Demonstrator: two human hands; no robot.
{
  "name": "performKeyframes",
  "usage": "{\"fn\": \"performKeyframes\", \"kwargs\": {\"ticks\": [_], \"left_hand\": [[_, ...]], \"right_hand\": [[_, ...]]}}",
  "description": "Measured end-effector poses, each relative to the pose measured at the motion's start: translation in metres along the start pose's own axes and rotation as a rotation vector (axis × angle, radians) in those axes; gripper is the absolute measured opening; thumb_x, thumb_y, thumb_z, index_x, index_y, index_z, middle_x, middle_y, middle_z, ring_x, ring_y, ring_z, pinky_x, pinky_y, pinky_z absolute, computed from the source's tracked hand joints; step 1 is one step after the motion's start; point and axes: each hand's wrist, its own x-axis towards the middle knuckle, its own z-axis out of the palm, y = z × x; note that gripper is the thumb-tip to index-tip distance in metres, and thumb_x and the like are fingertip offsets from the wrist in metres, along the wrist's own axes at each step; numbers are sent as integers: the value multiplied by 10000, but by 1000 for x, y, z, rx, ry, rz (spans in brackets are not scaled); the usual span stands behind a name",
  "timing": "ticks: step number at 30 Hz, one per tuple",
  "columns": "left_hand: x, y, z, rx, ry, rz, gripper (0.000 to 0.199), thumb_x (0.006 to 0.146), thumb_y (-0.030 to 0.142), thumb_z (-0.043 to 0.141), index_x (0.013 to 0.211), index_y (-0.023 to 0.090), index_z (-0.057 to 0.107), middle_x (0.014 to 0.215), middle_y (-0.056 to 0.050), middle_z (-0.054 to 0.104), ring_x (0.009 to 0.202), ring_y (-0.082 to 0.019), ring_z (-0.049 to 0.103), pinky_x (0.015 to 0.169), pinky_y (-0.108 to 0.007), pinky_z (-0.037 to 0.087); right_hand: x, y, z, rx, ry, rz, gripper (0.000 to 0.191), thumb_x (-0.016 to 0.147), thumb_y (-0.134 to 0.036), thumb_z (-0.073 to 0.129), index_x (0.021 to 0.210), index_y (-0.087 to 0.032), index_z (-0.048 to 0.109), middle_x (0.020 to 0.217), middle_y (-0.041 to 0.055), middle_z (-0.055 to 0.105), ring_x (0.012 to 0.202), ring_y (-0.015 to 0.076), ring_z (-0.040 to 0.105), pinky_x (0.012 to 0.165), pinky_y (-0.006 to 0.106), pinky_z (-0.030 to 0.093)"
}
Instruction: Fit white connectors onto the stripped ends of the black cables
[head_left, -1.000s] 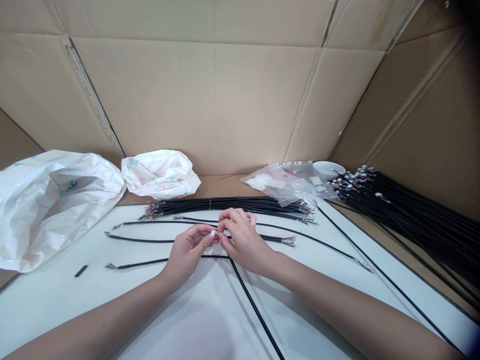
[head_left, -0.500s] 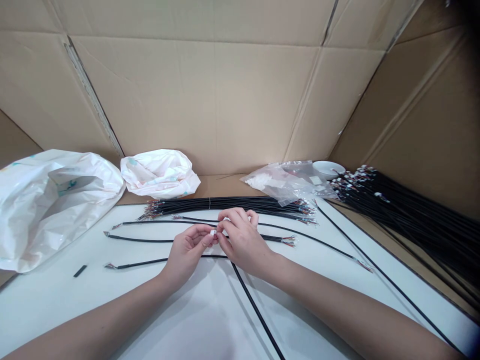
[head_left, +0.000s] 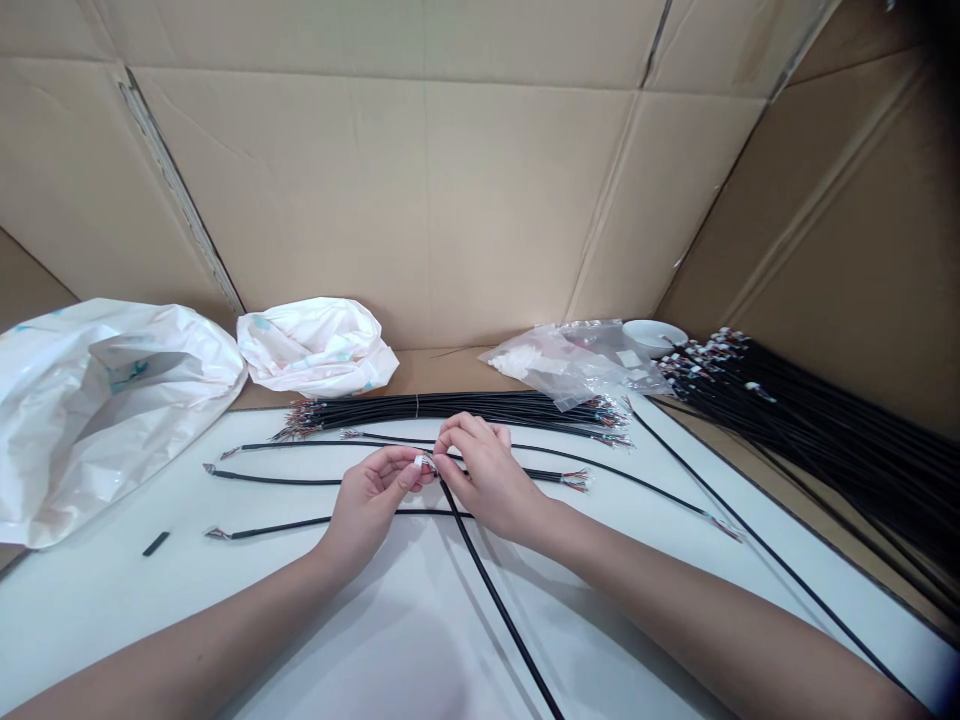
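My left hand [head_left: 371, 500] pinches a small white connector [head_left: 421, 461] between thumb and forefinger. Thin wires run from the connector to the end of a black cable [head_left: 491, 590], which hangs toward the near edge of the view. My right hand [head_left: 484, 475] is closed at these wires, its thumb and forefinger touching them beside the connector; which wire it grips is too small to tell. Behind and beneath the hands lie several loose black cables [head_left: 281, 523] with bare coloured wire ends.
A tied bundle of black cables [head_left: 487, 407] lies at the back of the white table [head_left: 360, 640]. Clear plastic bags [head_left: 570, 360] and a white bowl [head_left: 654, 336] stand behind it. Many cables with connectors [head_left: 825, 430] are piled right. White plastic bags [head_left: 315, 350] sit left, near a black strip [head_left: 156, 544].
The connector has tilted, and the wires and cable end beside it now show between my hands. The right fingers have drawn slightly back from the connector, and the cable's upper part has shifted left.
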Motion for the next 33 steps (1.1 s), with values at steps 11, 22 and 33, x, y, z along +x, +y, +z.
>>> {"fn": "performKeyframes", "kwargs": {"ticks": [11,22,33], "left_hand": [[0,0,0,75,31,90,183,756,307,619,863,159,601,850,-36,647,787,-142,607,718,-232,481],[-3,2,-2,208,-8,153,167,784,306,581,877,172,619,843,-32,643,766,-136,593,706,-223,469],[-3,4,-4,518,-57,306,168,829,285,503,864,187,636,894,-55,629,823,-168,569,731,-253,437]], "right_hand": [[-2,-1,5,191,31,36,81,813,-172,509,760,-165,569,927,38,514,897,140,495,790,290,364],[5,0,-5,471,-172,185,160,816,-176,486,660,-151,512,932,24,477,861,120,482,762,250,376],[4,-5,-10,271,-230,181,140,817,-147,477,681,-156,510,936,5,492,942,141,460,822,322,313]]}}
